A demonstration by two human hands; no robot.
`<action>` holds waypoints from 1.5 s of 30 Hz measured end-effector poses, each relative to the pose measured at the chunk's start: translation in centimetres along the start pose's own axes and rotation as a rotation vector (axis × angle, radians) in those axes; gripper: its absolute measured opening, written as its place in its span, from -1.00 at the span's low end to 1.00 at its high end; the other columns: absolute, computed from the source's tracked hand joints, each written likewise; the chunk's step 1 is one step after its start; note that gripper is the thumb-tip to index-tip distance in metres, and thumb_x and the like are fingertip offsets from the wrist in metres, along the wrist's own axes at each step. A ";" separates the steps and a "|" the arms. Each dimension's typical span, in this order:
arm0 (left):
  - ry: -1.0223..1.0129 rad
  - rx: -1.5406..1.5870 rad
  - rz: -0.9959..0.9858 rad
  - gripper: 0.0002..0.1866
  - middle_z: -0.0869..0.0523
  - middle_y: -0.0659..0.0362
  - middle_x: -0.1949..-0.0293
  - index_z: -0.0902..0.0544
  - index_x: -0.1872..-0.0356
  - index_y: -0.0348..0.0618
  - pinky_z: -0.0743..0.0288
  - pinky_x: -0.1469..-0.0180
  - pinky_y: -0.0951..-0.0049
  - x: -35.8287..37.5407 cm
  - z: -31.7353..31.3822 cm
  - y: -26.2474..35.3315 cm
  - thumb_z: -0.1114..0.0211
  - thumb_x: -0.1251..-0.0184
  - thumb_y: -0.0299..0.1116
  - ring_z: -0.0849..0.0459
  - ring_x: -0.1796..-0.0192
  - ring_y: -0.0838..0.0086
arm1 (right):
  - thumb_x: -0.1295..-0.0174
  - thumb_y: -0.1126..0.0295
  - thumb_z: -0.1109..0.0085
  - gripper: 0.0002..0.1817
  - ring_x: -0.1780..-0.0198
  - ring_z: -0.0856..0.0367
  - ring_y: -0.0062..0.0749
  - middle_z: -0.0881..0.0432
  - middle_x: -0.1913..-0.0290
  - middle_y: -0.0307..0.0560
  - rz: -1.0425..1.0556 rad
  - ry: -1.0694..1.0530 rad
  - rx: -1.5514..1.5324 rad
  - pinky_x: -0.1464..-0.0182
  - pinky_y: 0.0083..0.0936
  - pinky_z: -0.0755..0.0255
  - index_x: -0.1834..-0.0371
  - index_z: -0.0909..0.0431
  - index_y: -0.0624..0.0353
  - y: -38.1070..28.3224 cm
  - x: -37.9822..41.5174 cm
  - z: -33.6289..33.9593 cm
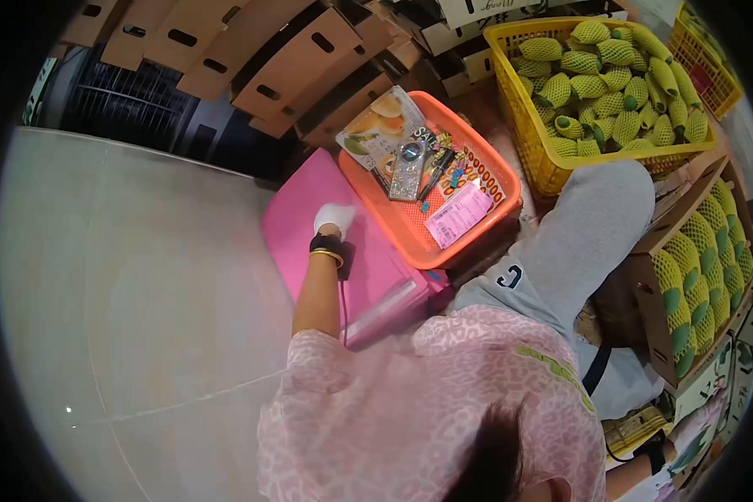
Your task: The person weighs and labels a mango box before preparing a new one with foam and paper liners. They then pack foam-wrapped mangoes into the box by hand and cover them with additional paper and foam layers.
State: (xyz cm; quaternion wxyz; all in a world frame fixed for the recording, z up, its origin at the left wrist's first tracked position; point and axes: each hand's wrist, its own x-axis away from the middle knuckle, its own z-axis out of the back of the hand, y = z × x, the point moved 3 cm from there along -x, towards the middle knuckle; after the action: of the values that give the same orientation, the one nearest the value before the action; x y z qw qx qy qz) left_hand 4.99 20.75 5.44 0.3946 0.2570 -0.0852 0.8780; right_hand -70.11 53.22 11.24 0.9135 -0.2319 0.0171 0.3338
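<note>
My left hand (335,219), in a white glove, rests on or just over the pink box (305,197); its fingers do not show clearly. A dark band and a yellow bangle are on that wrist, with a cable running down beside it. My right hand (696,427), gloved too, is at the lower right edge beside cartons, its fingers blurred and partly hidden. Next to the pink box, an orange basket (510,180) holds a printed sheet (376,125), a glittery phone-like item (407,171), a pen (437,170) and a pink label sheet (460,215).
A yellow crate (519,109) of fruit in green foam nets stands at the upper right. Below it, a cardboard box (649,314) holds more netted fruit. Brown cartons (297,63) line the top. Pale tiled floor (142,293) spreads across the left.
</note>
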 end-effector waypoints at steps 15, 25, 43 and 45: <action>-0.133 0.663 -0.712 -0.70 -0.62 0.09 0.35 -0.50 0.12 -0.36 -0.49 0.25 0.50 7.2 11.8 3.3 -0.16 -0.17 -0.37 -0.59 0.32 0.49 | -0.05 0.37 -0.20 -0.49 -0.12 -0.40 -0.16 -0.46 -0.02 0.10 0.312 -0.457 -0.664 -0.13 -0.40 -0.30 -0.11 -0.35 0.22 -25.2 7.5 -0.8; -0.485 1.422 -1.605 -0.59 -0.59 0.06 0.15 -0.53 0.10 -0.28 -0.54 0.09 0.34 34.8 9.4 34.9 -0.14 -0.14 -0.16 -0.59 0.10 0.32 | -0.07 -0.13 -0.11 0.01 -0.28 -0.13 -0.07 0.14 -0.40 0.08 -0.205 -1.001 -1.952 -0.19 0.02 -0.14 -0.40 0.44 -0.26 -33.8 0.5 -5.9; -1.259 0.286 -0.990 -0.78 -0.61 0.13 0.27 -0.48 0.15 -0.28 -0.57 0.21 0.40 34.9 -13.9 50.9 -0.12 -0.24 -0.39 -0.61 0.25 0.41 | 0.11 0.65 -0.18 -0.40 0.01 -0.49 -0.35 -0.47 -0.06 0.05 -0.381 -0.042 -0.790 -0.03 -0.53 -0.41 -0.12 -0.31 0.37 -12.0 -8.3 0.2; -1.248 -0.008 -1.331 -0.76 -0.61 0.15 0.26 -0.48 0.13 -0.29 -0.56 0.20 0.47 31.1 -17.8 53.3 -0.14 -0.22 -0.40 -0.61 0.26 0.47 | 0.15 0.49 -0.29 -0.36 -0.03 -0.48 -0.30 -0.47 -0.06 0.05 -0.402 -0.086 -0.659 -0.08 -0.50 -0.36 -0.11 -0.35 0.29 -10.9 -7.6 0.0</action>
State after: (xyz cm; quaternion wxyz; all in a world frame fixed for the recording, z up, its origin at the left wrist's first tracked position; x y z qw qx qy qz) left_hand -58.43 11.34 9.24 0.7028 0.6801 -0.1203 0.1704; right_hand -69.27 41.35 17.12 0.8372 -0.4973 -0.1752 0.1452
